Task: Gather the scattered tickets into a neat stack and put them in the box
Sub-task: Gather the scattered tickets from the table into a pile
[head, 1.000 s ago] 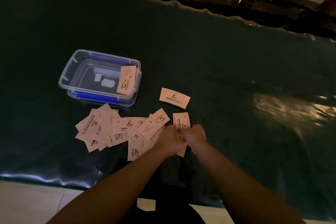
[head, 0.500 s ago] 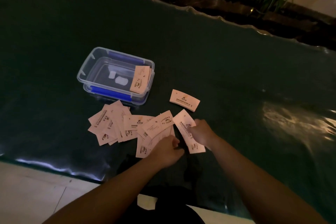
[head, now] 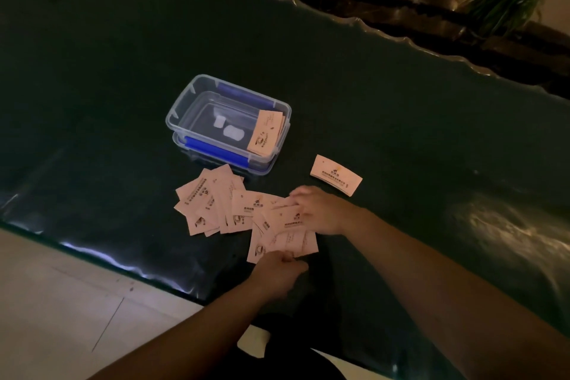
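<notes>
Several pale pink tickets (head: 216, 200) lie scattered and overlapping on a dark green table, just in front of a clear plastic box (head: 185, 108) with blue clips. A small stack of tickets (head: 265, 132) leans inside the box at its right end. One ticket (head: 336, 174) lies alone to the right of the box. My left hand (head: 279, 271) pinches the near edge of a few tickets (head: 287, 234). My right hand (head: 320, 208) rests fingers-down on the tickets at the pile's right end.
The dark green table (head: 401, 133) has a wavy far edge and a near edge over a pale tiled floor (head: 61, 302). Potted plants (head: 505, 0) stand beyond the table. Glare marks the table's right side.
The right hand has moved up and left from the ticket it held onto the pile. The left hand has stayed at the near edge, pinching tickets. The camera view has shifted left.
</notes>
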